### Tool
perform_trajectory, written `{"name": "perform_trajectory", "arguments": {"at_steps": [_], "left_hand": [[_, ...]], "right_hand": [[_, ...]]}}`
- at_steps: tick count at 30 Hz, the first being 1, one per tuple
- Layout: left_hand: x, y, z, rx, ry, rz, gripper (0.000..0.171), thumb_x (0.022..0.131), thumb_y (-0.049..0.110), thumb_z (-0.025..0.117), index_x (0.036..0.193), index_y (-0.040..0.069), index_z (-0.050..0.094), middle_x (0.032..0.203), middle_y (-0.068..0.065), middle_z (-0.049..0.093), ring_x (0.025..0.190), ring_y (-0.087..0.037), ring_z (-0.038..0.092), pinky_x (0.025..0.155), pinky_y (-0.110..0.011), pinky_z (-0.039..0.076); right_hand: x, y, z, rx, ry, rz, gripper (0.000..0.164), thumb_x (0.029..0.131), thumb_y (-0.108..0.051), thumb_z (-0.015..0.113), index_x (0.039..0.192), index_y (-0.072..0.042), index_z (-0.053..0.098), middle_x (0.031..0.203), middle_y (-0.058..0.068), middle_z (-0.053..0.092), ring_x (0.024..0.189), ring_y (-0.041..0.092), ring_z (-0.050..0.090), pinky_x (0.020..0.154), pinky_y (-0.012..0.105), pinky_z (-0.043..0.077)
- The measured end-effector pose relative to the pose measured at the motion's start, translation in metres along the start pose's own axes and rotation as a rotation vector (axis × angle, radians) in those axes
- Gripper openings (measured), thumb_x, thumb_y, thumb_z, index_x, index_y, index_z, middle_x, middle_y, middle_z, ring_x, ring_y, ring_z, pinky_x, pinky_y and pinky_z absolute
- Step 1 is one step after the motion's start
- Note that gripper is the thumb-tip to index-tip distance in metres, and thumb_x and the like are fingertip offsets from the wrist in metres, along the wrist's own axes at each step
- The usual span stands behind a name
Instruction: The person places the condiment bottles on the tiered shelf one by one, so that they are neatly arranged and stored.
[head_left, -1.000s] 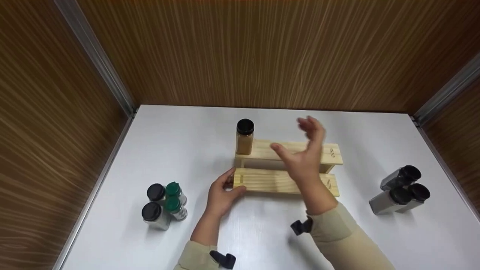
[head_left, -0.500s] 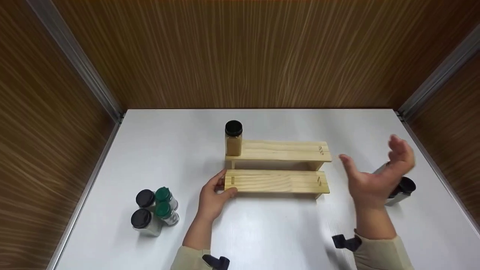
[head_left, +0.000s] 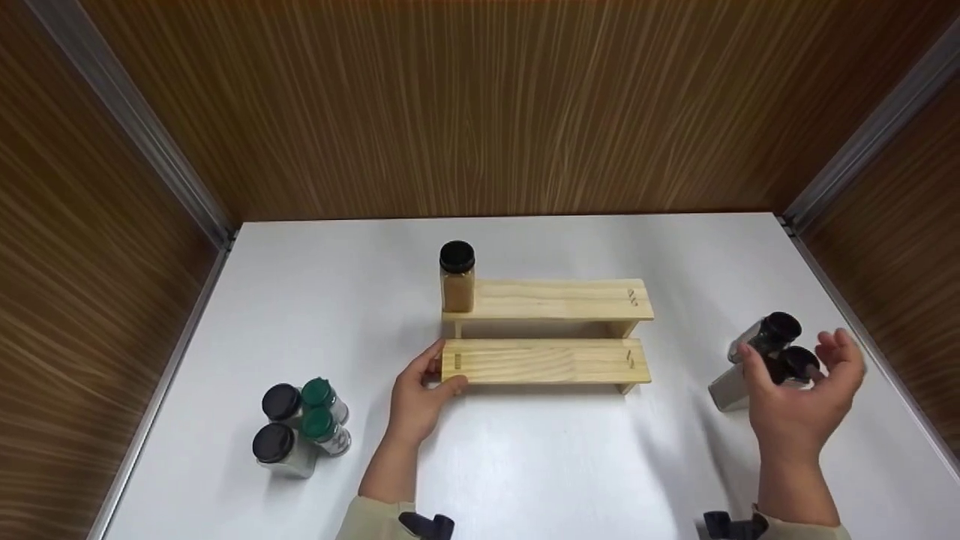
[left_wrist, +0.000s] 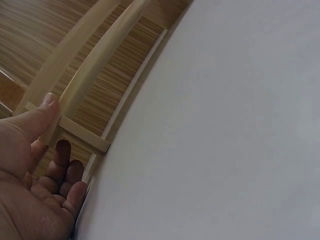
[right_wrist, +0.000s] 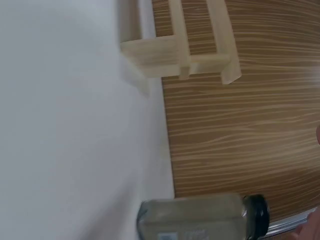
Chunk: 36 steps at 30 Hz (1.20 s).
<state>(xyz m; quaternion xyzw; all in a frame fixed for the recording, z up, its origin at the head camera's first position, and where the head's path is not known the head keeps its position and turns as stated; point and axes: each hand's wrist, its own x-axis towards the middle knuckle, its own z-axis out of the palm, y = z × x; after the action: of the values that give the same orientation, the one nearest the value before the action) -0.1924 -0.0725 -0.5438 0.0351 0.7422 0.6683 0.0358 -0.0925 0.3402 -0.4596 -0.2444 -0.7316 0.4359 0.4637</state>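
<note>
A two-tier wooden spice rack [head_left: 547,360] stands mid-table. On the left end of its upper tier stands a black-capped jar of tan powder [head_left: 457,289]. My left hand [head_left: 418,397] holds the left end of the lower tier, its thumb along the front edge; in the left wrist view the other fingers curl beside the rack's end [left_wrist: 82,134]. At the right, my right hand [head_left: 802,420] reaches over several black-capped spice jars [head_left: 729,388], thumb and fingers spread apart and partly covering them. One jar [right_wrist: 195,220] lies low in the right wrist view, with fingertips at the right edge.
On the left stand two black-capped jars [head_left: 289,461] and two smaller green-capped shakers [head_left: 337,441], close together. Wood-grain panels [head_left: 480,112] wall the white table [head_left: 517,465] at the back and both sides.
My right hand has moved from above the rack rightward to the right-hand jars. My left hand has stayed on the rack's end. The head view has shifted slightly.
</note>
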Motion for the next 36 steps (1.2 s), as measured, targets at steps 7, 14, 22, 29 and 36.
{"name": "perform_trajectory", "arguments": {"at_steps": [7, 14, 22, 29, 36], "left_hand": [[0.0, -0.001, -0.001, 0.012, 0.021, 0.0, 0.075, 0.086, 0.005, 0.089, 0.152, -0.001, 0.054, 0.1, -0.01, 0.069, 0.096, -0.021, 0.061, 0.087, -0.032, 0.049], [0.002, -0.002, -0.001, 0.02, 0.013, -0.015, 0.075, 0.086, 0.007, 0.089, 0.152, -0.001, 0.054, 0.097, -0.008, 0.066, 0.097, -0.023, 0.06, 0.083, -0.03, 0.049], [0.002, -0.001, 0.0, 0.02, 0.009, -0.019, 0.074, 0.086, 0.007, 0.089, 0.152, 0.0, 0.055, 0.096, -0.008, 0.067, 0.095, -0.021, 0.061, 0.083, -0.029, 0.05], [0.001, -0.002, 0.0, 0.006, 0.01, -0.016, 0.073, 0.086, 0.006, 0.089, 0.151, -0.001, 0.056, 0.096, -0.009, 0.067, 0.094, -0.022, 0.06, 0.077, -0.027, 0.052], [0.002, -0.002, 0.0, -0.002, 0.005, -0.024, 0.073, 0.086, 0.006, 0.088, 0.151, 0.001, 0.056, 0.097, -0.009, 0.067, 0.094, -0.022, 0.06, 0.076, -0.026, 0.052]], "right_hand": [[-0.01, 0.012, -0.005, -0.053, -0.081, -0.087, 0.073, 0.073, 0.013, 0.089, 0.139, 0.009, 0.06, 0.123, -0.017, 0.056, 0.113, 0.008, 0.055, 0.094, 0.019, 0.046], [-0.011, 0.029, -0.012, -0.144, -0.149, -0.019, 0.068, 0.076, 0.004, 0.091, 0.139, 0.001, 0.065, 0.119, -0.01, 0.064, 0.111, 0.004, 0.056, 0.088, 0.017, 0.045], [-0.016, 0.033, -0.017, -0.174, -0.17, -0.05, 0.068, 0.077, 0.004, 0.088, 0.14, 0.002, 0.063, 0.116, -0.021, 0.057, 0.105, -0.004, 0.055, 0.084, 0.013, 0.044], [-0.021, 0.037, -0.019, -0.165, -0.207, -0.084, 0.069, 0.075, 0.008, 0.089, 0.139, 0.004, 0.063, 0.117, -0.02, 0.054, 0.104, -0.002, 0.056, 0.083, 0.013, 0.045], [-0.018, 0.05, -0.019, -0.046, -0.282, 0.013, 0.085, 0.071, 0.02, 0.087, 0.147, 0.004, 0.055, 0.13, -0.012, 0.06, 0.117, 0.0, 0.054, 0.099, 0.012, 0.045]]}}
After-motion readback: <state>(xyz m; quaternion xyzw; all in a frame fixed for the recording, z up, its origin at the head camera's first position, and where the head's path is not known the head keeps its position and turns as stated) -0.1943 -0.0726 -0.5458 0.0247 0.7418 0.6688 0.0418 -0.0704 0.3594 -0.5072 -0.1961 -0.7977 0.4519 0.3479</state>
